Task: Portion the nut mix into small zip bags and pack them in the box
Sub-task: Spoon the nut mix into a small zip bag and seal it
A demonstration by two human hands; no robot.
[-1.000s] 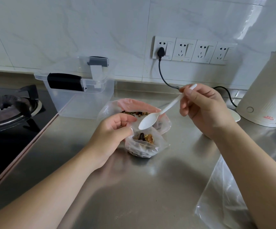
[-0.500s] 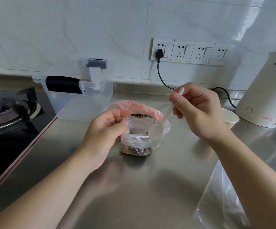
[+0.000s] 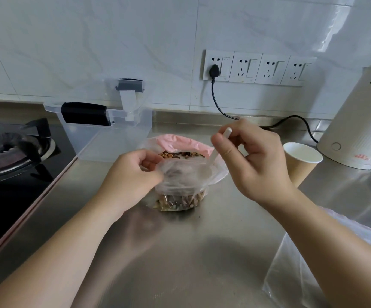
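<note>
A small clear zip bag (image 3: 180, 192) stands on the steel counter with nut mix in its bottom. My left hand (image 3: 133, 176) pinches its left rim and holds the mouth open. My right hand (image 3: 251, 161) grips a white plastic spoon (image 3: 215, 152) by the handle; the spoon's bowl is down inside the small bag. Right behind stands the larger bag of nut mix (image 3: 180, 150) with a pink rim, open at the top. The clear plastic box (image 3: 104, 127) with black latches sits open at the back left.
A gas hob (image 3: 8, 152) lies at the left edge. A paper cup (image 3: 300, 165) and a white kettle (image 3: 358, 125) stand at the right, with a black cable (image 3: 222, 107) running to the wall sockets. More clear bags (image 3: 291, 274) lie at the lower right.
The spoon went from above the small bag down into it, tilting steeper. My right hand moved left over the bag. The small bag now stands taller with its mouth held wider.
</note>
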